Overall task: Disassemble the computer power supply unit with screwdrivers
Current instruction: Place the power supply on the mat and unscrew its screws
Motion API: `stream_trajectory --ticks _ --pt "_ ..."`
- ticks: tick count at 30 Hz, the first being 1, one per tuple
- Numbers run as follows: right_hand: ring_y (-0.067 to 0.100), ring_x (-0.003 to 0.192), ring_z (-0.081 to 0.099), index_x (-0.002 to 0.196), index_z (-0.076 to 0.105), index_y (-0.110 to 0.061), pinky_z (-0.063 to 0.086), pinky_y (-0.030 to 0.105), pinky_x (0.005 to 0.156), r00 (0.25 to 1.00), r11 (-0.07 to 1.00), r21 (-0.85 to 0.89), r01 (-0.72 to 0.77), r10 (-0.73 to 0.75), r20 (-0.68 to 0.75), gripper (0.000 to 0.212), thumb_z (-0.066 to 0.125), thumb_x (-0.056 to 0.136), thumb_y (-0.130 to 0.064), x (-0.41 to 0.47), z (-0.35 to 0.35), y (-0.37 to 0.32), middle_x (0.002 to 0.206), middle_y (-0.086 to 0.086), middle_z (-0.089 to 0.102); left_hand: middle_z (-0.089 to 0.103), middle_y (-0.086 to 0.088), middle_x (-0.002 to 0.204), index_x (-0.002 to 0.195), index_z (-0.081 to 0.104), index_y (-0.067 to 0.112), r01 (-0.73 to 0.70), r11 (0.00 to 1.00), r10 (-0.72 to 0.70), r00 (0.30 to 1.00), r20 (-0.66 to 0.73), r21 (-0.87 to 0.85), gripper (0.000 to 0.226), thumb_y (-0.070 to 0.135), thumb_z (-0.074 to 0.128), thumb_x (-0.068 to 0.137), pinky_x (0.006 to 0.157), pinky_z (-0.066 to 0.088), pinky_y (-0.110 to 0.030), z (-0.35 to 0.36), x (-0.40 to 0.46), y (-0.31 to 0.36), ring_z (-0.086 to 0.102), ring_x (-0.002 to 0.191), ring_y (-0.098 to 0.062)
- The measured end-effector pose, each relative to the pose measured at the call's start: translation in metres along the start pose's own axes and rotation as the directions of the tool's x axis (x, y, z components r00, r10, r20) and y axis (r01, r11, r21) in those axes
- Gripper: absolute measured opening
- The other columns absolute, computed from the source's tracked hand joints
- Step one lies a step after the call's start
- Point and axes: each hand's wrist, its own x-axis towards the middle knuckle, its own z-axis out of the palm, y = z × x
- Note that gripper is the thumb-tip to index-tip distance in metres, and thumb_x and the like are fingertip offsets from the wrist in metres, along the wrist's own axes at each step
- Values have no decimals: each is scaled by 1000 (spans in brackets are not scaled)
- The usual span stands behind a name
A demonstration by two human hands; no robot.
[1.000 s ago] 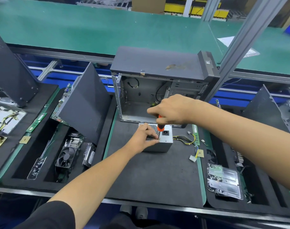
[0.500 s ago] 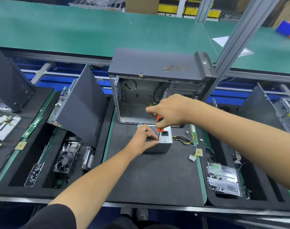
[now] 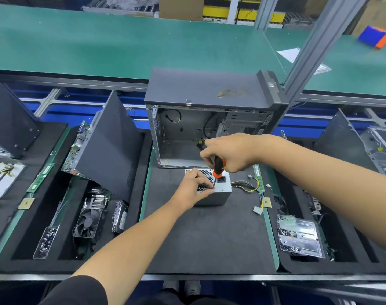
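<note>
A small grey power supply unit point(image 3: 223, 190) lies on the black foam mat point(image 3: 209, 234), its perforated grille and power socket facing up. My right hand point(image 3: 229, 151) grips an orange-and-black screwdriver point(image 3: 218, 167) from above, its shaft pointing down at the unit's top face near the near edge. My left hand point(image 3: 193, 186) rests on the grille with fingers curled, fingertips beside the screwdriver tip. A bundle of yellow and black cables point(image 3: 251, 187) runs from the unit's right side to a white connector point(image 3: 257, 209).
An open, empty computer case point(image 3: 209, 119) stands just behind the unit. A leaning side panel point(image 3: 108, 148), a fan point(image 3: 87, 223) and a screw tray point(image 3: 44, 242) sit to the left. A clear plastic box point(image 3: 298, 235) and a RAM stick point(image 3: 259, 177) lie to the right.
My right hand has lifted slightly, showing more of the screwdriver's handle and shaft. My left hand stays on the unit. The view has shifted a little.
</note>
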Motion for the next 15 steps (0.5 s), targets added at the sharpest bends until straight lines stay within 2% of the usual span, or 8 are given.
stream_trajectory --ticks 2,3,5,9,11,13,15 --pt "18 79 51 106 51 -32 28 29 51 999 990 -137 -35 30 -35 25 62 83 -34 2 0 -3 92 -11 49 53 8 100 94 75 30 -8 1000 8 1000 -3 11 13 24 83 85 97 38 -16 0 0 -1 48 108 -9" --pt "22 75 50 107 49 -29 26 30 51 996 972 -226 -67 54 -66 27 57 86 -44 2 0 -4 85 -7 50 53 9 100 95 75 30 -13 1000 13 1000 -5 20 13 25 83 86 97 36 -13 0 0 -1 46 109 -5" --pt "29 66 48 104 47 -23 25 33 50 990 937 -328 -122 93 -103 29 46 92 -49 4 -1 -6 69 -1 43 53 8 101 95 75 28 -26 999 26 1000 -10 36 13 24 83 86 94 33 -8 0 -1 -1 44 107 1" --pt "15 57 42 88 44 -24 22 32 50 996 966 -244 -85 79 -32 14 47 92 -37 5 -4 -9 66 -2 47 54 6 101 95 74 27 -38 999 38 999 -17 18 14 21 83 85 93 34 -8 0 -1 -1 45 106 0" --pt "15 59 45 82 40 -24 22 32 50 998 978 -200 -63 61 -18 17 52 88 -35 4 -6 -10 65 -3 50 55 5 101 93 75 27 -32 999 33 999 -21 5 13 22 84 85 93 36 -11 0 -1 0 46 105 -4" --pt "16 69 50 83 44 -27 24 30 52 998 991 -121 -59 57 -21 16 59 84 -32 3 -6 -10 75 -7 55 54 6 101 92 75 28 -30 1000 30 999 -18 2 13 23 84 85 93 36 -12 -1 -1 0 46 105 -6" --pt "12 80 50 83 51 -31 25 28 53 998 997 -40 -62 61 -31 15 62 79 -22 2 -4 -8 88 -11 50 54 7 100 92 74 29 -31 1000 31 999 -13 4 12 23 83 85 93 36 -11 -1 0 -2 45 105 -3"
